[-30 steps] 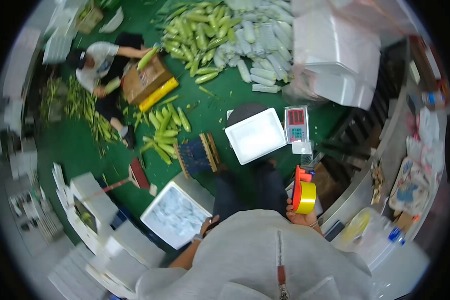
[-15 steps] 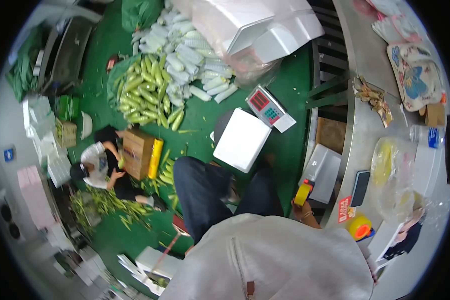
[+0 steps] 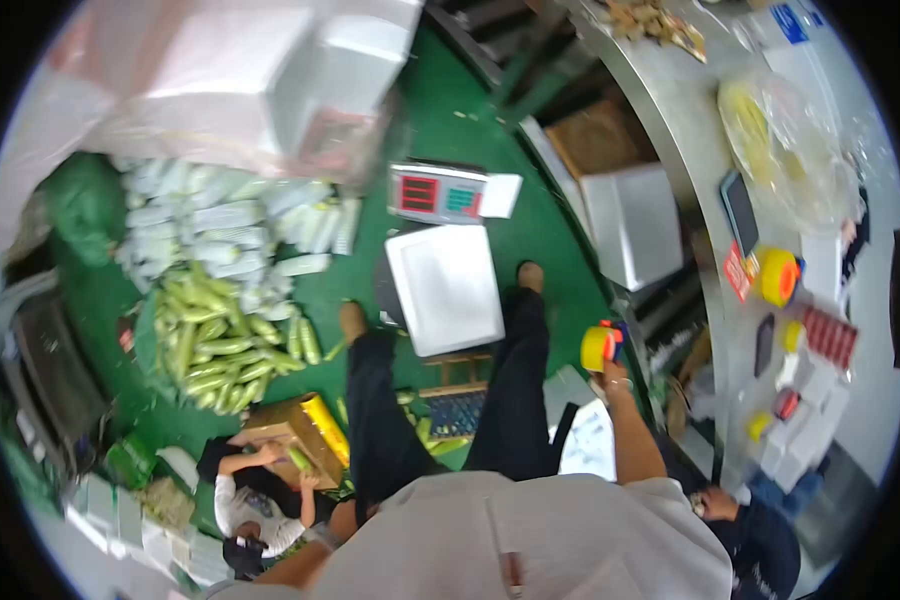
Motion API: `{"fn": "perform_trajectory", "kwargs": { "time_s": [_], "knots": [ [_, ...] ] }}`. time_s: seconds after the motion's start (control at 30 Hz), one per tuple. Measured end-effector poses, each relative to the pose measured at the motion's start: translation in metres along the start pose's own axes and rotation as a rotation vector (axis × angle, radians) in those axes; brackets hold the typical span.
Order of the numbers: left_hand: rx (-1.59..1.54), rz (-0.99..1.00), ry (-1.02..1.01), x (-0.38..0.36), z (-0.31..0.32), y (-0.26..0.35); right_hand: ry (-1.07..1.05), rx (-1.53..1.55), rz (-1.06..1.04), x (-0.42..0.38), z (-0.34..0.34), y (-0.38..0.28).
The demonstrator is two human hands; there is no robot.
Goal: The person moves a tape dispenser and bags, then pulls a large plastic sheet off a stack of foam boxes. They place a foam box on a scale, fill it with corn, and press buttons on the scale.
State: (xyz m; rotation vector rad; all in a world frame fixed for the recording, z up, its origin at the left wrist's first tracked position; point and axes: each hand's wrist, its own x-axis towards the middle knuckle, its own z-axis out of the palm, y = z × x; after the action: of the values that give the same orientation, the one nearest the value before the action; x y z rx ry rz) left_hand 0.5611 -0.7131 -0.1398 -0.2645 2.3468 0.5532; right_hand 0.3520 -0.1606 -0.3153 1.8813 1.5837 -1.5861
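My right hand (image 3: 615, 380) is closed on a yellow tape dispenser (image 3: 599, 347), held out to the right of my legs. Skin of my left arm (image 3: 300, 568) shows at the lower left beside my shirt; the fingers of my left hand cannot be made out. Between my feet and ahead of me, a white foam box (image 3: 448, 290) rests on a scale, with the scale's display panel (image 3: 438, 193) just beyond it. A low wooden stool (image 3: 455, 390) with a dark woven seat stands between my legs.
Left are green vegetables (image 3: 220, 350) and wrapped ones (image 3: 230, 225). A seated person (image 3: 255, 510) handles a vegetable by a cardboard box (image 3: 295, 435). Right, a metal table (image 3: 670, 110) holds a phone (image 3: 739, 212) and another tape dispenser (image 3: 778, 277). Another person (image 3: 760, 540) is at lower right.
The view has turned right and my legs now stand apart, behind the foam box. My right arm is extended farther forward, still holding the tape dispenser. Another person has come into view at lower right.
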Motion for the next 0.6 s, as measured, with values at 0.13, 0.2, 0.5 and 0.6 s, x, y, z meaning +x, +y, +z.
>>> {"fn": "perform_trajectory", "kwargs": {
  "time_s": [0.13,0.2,0.5,0.6],
  "knots": [
    [-0.158,0.105,-0.840,0.001,-0.048,-0.020,0.083,-0.180,0.045,0.024,0.038,0.039],
    [-0.247,-0.037,-0.551,0.024,-0.035,-0.008,0.045,-0.201,0.031,0.085,0.081,0.056],
    [-0.216,0.052,-0.396,0.212,0.157,0.053,0.304,-1.106,-0.398,0.270,0.251,0.104],
    [-0.145,0.096,-0.567,0.215,0.201,0.050,0.244,-1.044,-0.498,0.333,0.260,0.143]
  ]
}}
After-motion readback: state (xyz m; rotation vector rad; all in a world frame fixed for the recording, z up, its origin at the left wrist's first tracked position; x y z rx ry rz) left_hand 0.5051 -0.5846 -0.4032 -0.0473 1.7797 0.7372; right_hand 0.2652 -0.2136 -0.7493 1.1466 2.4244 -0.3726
